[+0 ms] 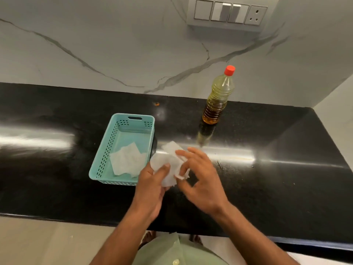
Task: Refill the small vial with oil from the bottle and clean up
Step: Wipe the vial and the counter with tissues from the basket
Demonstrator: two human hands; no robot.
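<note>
A crumpled white tissue (168, 163) sits between both hands just above the black counter. My left hand (152, 186) grips it from below, thumb pressed on top. My right hand (200, 176) touches the tissue with its fingertips, fingers spread and loosely bent. The oil bottle (217, 98), clear plastic with a red cap on, stands upright at the back of the counter, about a third full of amber oil. The small vial is not visible; it may be hidden inside the tissue.
A teal perforated basket (107, 152) with several flat white tissues (128, 159) in it stands left of my hands. The black counter (267, 178) shows a faint streak right of my hands. A switch panel (229, 12) is on the marble wall.
</note>
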